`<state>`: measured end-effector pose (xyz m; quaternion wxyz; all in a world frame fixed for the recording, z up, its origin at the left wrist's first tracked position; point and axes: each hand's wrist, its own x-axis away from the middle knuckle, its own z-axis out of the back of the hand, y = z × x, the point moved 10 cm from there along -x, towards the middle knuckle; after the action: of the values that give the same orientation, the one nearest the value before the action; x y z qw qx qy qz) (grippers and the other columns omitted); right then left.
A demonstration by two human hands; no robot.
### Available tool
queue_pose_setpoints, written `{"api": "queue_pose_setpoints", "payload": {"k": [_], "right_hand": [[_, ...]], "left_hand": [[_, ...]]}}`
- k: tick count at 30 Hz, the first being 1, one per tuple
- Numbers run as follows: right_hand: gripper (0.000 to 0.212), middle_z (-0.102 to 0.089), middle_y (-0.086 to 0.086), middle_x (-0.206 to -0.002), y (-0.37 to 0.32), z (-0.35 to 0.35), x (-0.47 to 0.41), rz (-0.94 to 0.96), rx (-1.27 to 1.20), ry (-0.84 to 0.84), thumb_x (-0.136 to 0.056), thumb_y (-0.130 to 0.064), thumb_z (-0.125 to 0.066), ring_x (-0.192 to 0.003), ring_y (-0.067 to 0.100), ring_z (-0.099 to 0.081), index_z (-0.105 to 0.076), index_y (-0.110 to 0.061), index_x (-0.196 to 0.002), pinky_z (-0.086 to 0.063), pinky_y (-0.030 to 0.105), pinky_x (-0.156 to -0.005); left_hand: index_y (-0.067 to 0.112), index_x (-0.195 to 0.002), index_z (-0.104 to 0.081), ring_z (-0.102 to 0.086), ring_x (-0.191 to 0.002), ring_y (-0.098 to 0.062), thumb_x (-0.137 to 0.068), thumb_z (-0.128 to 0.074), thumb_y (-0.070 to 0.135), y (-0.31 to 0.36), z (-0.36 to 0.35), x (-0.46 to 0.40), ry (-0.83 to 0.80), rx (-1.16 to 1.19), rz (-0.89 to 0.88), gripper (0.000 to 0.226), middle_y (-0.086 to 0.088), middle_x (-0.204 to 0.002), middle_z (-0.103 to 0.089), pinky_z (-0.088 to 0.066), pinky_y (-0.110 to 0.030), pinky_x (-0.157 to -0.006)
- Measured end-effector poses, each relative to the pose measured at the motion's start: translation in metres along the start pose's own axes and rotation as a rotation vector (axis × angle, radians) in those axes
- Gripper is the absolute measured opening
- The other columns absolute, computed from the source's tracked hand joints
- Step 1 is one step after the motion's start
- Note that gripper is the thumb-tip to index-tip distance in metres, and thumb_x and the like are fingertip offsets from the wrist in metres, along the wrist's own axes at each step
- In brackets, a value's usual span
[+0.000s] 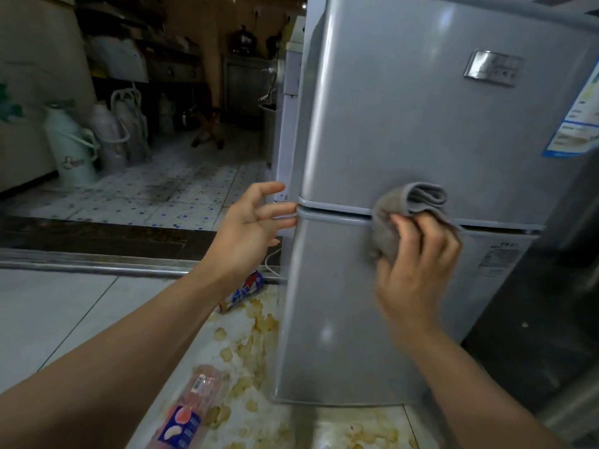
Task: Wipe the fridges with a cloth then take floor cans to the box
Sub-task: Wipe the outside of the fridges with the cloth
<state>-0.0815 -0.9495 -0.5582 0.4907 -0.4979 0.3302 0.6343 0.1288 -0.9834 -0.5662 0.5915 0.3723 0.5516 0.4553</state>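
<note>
A silver two-door fridge (405,118) fills the right of the head view. My right hand (418,267) grips a crumpled grey cloth (402,215) and presses it against the seam between the upper and lower doors. My left hand (249,231) is spread with straight fingers, its fingertips at the fridge's left edge beside that seam. A blue, red and white can (244,291) lies on its side on the floor by the fridge's left foot. A pink can (191,409) with a peach picture lies on the floor nearer me.
A darker fridge (551,303) stands against the silver one's right side. Yellowish stains (256,335) spread over the tiles around the cans. A metal door sill (97,264) crosses the floor at left. Beyond it stand thermos flasks (74,147) and shelving.
</note>
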Motion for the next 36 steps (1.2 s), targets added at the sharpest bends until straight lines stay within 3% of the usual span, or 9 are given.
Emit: {"api": "queue_pose_setpoints", "payload": {"k": [3,7,13,18,22,25,27,30,36], "right_hand": [[0.044,-0.036,0.01,-0.126,-0.023,-0.001,-0.002,-0.086,-0.042,0.063,-0.073,0.005,-0.06,-0.108,0.035,-0.036,-0.056,-0.003,-0.116,-0.031,0.048,-0.098],[0.035,-0.037,0.008,-0.127,-0.085,-0.022,-0.006,0.071,-0.084,-0.024,-0.086,-0.008,-0.051,-0.109,0.033,-0.038,-0.059,-0.008,-0.12,-0.033,0.044,-0.101],[0.044,-0.034,0.011,-0.13,-0.045,-0.016,0.008,0.135,0.012,-0.091,-0.083,-0.007,-0.056,-0.117,0.038,-0.038,-0.053,-0.007,-0.127,-0.034,0.053,-0.104],[0.05,-0.039,0.012,-0.141,-0.1,-0.034,0.016,0.489,0.069,-0.156,-0.086,-0.007,-0.034,-0.127,0.038,-0.032,-0.048,-0.009,-0.135,-0.028,0.047,-0.109],[0.049,-0.049,0.011,-0.138,-0.11,-0.047,0.01,0.542,0.08,-0.146,-0.095,-0.008,-0.02,-0.131,0.035,-0.035,-0.051,-0.009,-0.133,-0.015,0.042,-0.114],[0.049,-0.039,0.009,-0.145,-0.099,-0.053,0.047,0.638,0.086,-0.151,-0.095,-0.011,-0.02,-0.131,0.029,-0.03,-0.049,-0.015,-0.135,-0.013,0.041,-0.115],[0.048,-0.03,0.007,-0.145,-0.092,-0.06,0.072,0.726,0.126,-0.214,-0.091,-0.011,-0.028,-0.132,0.027,-0.029,-0.037,-0.019,-0.137,-0.01,0.039,-0.115],[0.046,-0.028,0.004,-0.144,-0.084,-0.062,0.073,0.672,0.116,-0.207,-0.093,-0.012,-0.027,-0.134,0.025,-0.028,-0.031,-0.021,-0.138,-0.012,0.04,-0.114],[0.051,-0.04,0.003,-0.146,-0.03,-0.042,0.052,0.441,0.113,-0.166,-0.093,-0.011,-0.032,-0.133,0.029,-0.029,-0.027,-0.018,-0.144,-0.016,0.045,-0.114]], "left_hand": [[0.03,-0.122,-0.045,-0.062,-0.098,0.003,-0.09,-0.044,-0.002,-0.003,-0.003,0.001,-0.003,-0.003,0.016,0.045,0.015,-0.107,-0.065,-0.045,-0.024,-0.084],[0.028,-0.124,-0.044,-0.063,-0.099,0.0,-0.089,-0.042,-0.004,-0.002,-0.002,0.004,0.013,0.006,0.023,0.047,0.011,-0.112,-0.065,-0.047,-0.027,-0.086],[0.028,-0.126,-0.037,-0.061,-0.099,-0.002,-0.086,-0.037,-0.012,-0.008,-0.004,0.008,-0.048,0.005,0.094,0.056,0.009,-0.105,-0.065,-0.045,-0.025,-0.085],[0.022,-0.128,-0.038,-0.066,-0.091,-0.004,-0.089,-0.044,-0.001,-0.03,-0.007,0.014,-0.011,0.073,0.164,0.047,0.009,-0.098,-0.068,-0.048,-0.029,-0.085],[0.023,-0.124,-0.042,-0.069,-0.08,-0.003,-0.089,-0.043,0.0,-0.049,0.013,0.011,0.147,0.142,0.24,0.042,0.005,-0.099,-0.07,-0.049,-0.024,-0.067],[0.023,-0.119,-0.045,-0.068,-0.067,0.001,-0.091,-0.044,0.003,-0.057,0.027,0.012,0.206,0.108,0.232,0.034,0.01,-0.081,-0.073,-0.047,-0.014,-0.052],[0.026,-0.118,-0.045,-0.067,-0.068,0.002,-0.092,-0.047,0.01,-0.06,0.029,0.013,0.208,0.08,0.223,0.03,0.01,-0.083,-0.072,-0.048,-0.013,-0.055],[0.026,-0.118,-0.049,-0.064,-0.081,-0.001,-0.092,-0.049,0.016,-0.062,0.02,0.013,0.22,0.034,0.189,0.028,0.008,-0.091,-0.069,-0.046,-0.019,-0.074],[0.026,-0.106,-0.056,-0.064,-0.088,-0.006,-0.097,-0.041,0.029,-0.046,-0.008,0.013,0.282,-0.024,0.073,0.017,0.004,-0.095,-0.068,-0.047,-0.018,-0.071]]}}
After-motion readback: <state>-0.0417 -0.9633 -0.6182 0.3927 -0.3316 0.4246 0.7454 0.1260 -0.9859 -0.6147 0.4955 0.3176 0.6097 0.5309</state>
